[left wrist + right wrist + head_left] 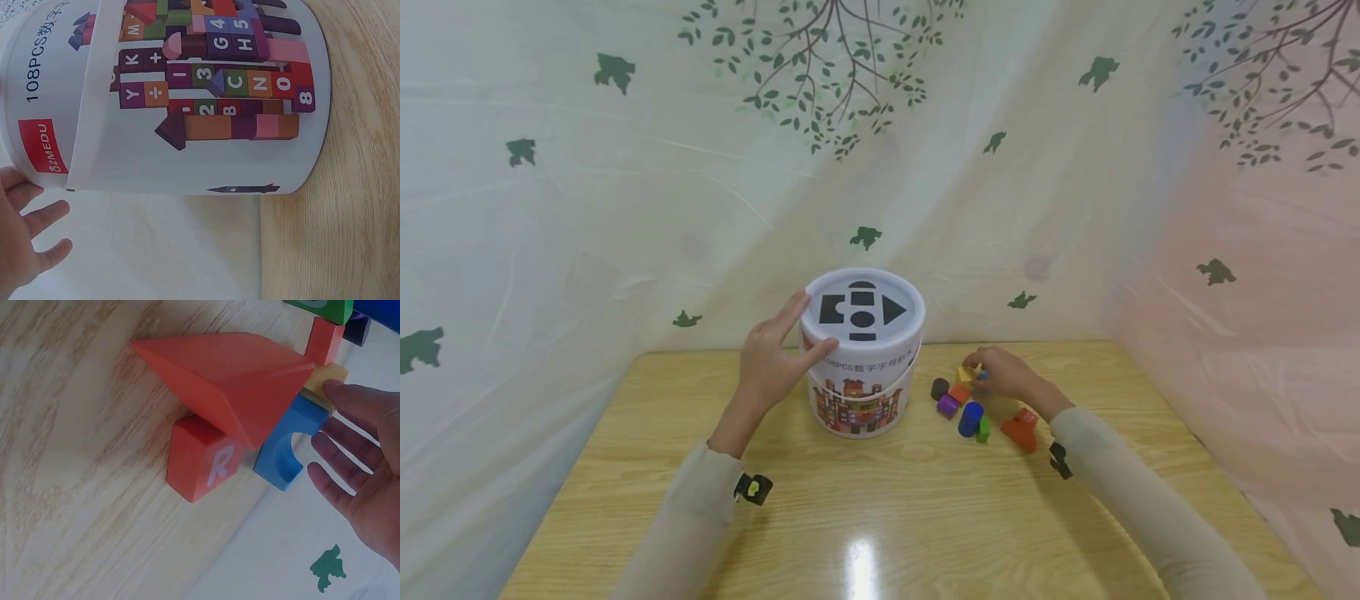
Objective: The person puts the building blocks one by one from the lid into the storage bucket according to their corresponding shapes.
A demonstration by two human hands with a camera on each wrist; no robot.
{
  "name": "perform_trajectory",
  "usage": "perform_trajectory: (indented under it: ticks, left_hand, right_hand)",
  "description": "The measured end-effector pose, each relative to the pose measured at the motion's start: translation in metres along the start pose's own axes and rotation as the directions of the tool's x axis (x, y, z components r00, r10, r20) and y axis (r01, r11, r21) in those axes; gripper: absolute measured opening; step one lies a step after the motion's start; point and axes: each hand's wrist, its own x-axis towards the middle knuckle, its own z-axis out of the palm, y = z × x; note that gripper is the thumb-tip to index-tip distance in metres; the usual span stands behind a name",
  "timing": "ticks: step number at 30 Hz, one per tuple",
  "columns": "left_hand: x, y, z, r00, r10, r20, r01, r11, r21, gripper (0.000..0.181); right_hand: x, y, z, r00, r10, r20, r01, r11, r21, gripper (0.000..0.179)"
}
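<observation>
The left hand (pixel 767 360) rests at the lid edge of the white bucket (pixel 891 364), fingers spread. To its right lie a dark cylinder (pixel 940 388) and a yellow block (pixel 965 377). The right hand's (pixel 1009 375) thumb touches the yellow block, its other fingers beside the blue arch (pixel 277 453); whether they pinch, I cannot tell. Nearer the sleeve, a red triangular block (pixel 1019 434) lies on the worktop (pixel 880 492).

The bucket (pixel 134 159) reads 108PCS; red block (pixel 195 459), R.
</observation>
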Motion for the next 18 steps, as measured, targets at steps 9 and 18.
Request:
perform_trajectory:
  ticks: [9,18]
  left_hand:
    - [0.0003,-0.0023,0.0021,1.000,-0.001,-0.005,0.001,1.000,-0.006,0.083]
    - [-0.0004,-0.0016,0.0023,1.000,-0.005,-0.009,0.005,1.000,-0.006,0.084]
  right_hand:
    - [0.0036,0.0030,0.0045,1.000,-0.016,-0.011,0.016,1.000,0.001,0.033]
    - [0.0041,0.0009,0.0041,1.000,0.009,-0.013,-0.008,0.999,0.042,0.033]
